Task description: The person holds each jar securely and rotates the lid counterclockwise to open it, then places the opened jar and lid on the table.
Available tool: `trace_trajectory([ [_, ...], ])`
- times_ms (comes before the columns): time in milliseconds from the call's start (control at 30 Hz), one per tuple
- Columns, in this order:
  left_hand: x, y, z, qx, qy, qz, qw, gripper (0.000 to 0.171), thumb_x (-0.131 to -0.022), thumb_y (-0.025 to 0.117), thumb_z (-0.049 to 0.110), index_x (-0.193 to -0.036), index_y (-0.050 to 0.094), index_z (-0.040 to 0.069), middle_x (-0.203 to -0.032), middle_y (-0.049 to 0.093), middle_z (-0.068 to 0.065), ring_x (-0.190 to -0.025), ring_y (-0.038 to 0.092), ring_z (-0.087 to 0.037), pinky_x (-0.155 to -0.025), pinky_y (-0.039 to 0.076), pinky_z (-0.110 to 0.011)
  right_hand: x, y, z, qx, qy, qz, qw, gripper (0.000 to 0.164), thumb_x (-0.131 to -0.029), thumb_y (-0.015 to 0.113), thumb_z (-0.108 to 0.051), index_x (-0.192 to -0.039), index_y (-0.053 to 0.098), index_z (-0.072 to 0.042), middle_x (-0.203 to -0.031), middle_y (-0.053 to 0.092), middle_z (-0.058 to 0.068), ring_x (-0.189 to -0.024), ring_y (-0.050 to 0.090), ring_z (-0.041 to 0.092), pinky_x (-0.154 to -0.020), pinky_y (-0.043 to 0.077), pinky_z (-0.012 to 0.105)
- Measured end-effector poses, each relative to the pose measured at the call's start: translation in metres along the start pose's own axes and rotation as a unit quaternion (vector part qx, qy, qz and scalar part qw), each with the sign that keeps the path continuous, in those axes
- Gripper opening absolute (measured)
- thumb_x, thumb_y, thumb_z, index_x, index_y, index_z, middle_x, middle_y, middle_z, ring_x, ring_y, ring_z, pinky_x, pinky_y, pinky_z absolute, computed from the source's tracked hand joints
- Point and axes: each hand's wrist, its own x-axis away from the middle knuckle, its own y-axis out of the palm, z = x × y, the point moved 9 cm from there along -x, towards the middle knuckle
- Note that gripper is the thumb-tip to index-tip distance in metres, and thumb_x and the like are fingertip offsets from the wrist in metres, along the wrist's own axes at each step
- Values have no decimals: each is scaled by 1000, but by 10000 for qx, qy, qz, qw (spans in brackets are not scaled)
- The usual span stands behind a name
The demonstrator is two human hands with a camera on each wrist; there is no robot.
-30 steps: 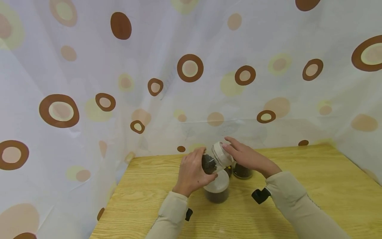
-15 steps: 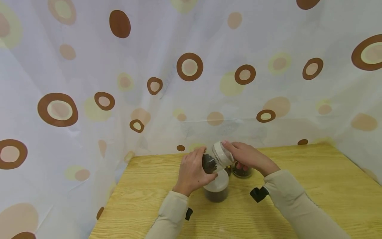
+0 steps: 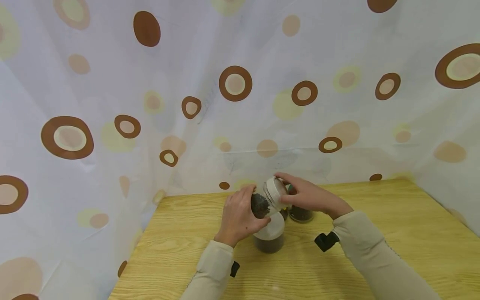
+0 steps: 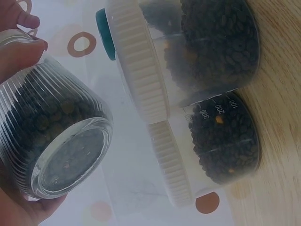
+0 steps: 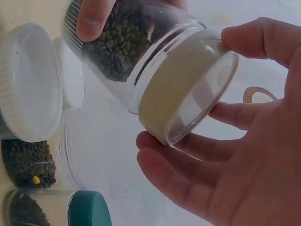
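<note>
The left hand grips the tilted ribbed jar. The right hand pinches its white lid, seated on the mouth; tightness cannot be told.

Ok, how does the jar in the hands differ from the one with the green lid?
Pose: the held jar tilts above the table, between the left hand and right hand; the green-lidded jar stands upright on it.
Lid: the held jar wears a white lid, the green-lidded jar a green lid.
Shared: both are see-through and contain dark pieces.
</note>
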Motion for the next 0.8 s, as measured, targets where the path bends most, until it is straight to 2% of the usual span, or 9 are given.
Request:
trace_trajectory([
  [267, 1, 0, 0, 73, 13, 10, 10000, 87, -62, 90, 49, -132, 56, 10, -122, 67, -4, -101, 69, -22, -86, 55, -44, 1, 2, -1, -80, -248, -9, 9997, 75, -94, 59, -20, -159, 22, -14, -157, 33, 23, -128, 52, 43, -91, 54, 44],
  [467, 1, 1, -3, 160, -80, -57, 9998, 87, -63, 90, 47, -133, 55, 10, -123, 67, -3, -101, 69, -22, -89, 55, -44, 0, 3, 0, -79, -300, -14, 9995, 75, -95, 58, -22, -160, 19, -15, -159, 29, 22, -132, 49, 44, -92, 53, 46],
  [800, 2, 2, -6, 204, -176, -167, 9995, 85, -65, 88, 49, -134, 55, 11, -124, 66, -3, -103, 68, -21, -91, 54, -44, 2, 5, -2, -133, -357, -31, 9993, 80, -97, 60, -29, -160, 14, -13, -164, 19, 21, -141, 37, 51, -102, 49, 55],
])
